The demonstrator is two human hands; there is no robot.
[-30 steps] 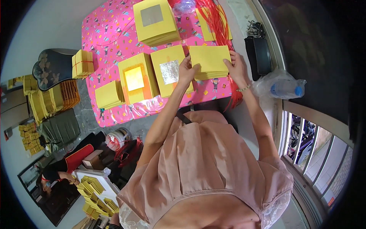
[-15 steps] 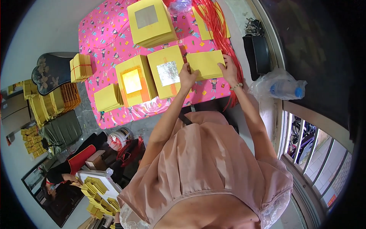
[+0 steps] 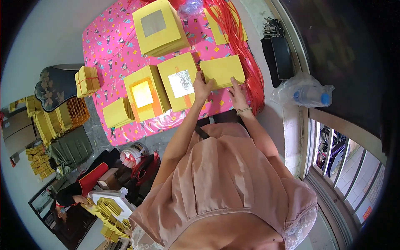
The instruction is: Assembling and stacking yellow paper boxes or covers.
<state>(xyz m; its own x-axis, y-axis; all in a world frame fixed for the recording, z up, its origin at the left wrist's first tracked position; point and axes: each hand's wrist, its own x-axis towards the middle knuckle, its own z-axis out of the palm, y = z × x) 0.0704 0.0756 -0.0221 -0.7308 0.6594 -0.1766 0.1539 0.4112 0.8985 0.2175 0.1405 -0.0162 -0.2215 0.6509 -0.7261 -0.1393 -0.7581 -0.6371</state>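
A low stack of yellow paper sheets [image 3: 221,70] lies near the table's front edge. My left hand [image 3: 203,87] is closed at its lower left corner, thumb over the top sheet. At the lower right corner rests my right hand [image 3: 238,96], a beaded bracelet on its wrist. Its fingers are stretched and apart, the tips touching the near edge. Just left of my left hand stands a thicker yellow paper stack with a silver square [image 3: 181,83]. Beside that is another yellow stack with a gold square and orange border [image 3: 142,93].
Red plastic strips [image 3: 250,79] trail down the right side of the pink patterned table [image 3: 112,46]. A tall yellow stack [image 3: 160,29] stands farther back. A bagged bottle [image 3: 308,96] sits at right by the window. Another person [image 3: 68,198] handles yellow paper at lower left.
My right hand has slid from the stack's right edge down to its lower right corner, its fingers loosening. My left hand stays at the left edge. The view has shifted slightly.
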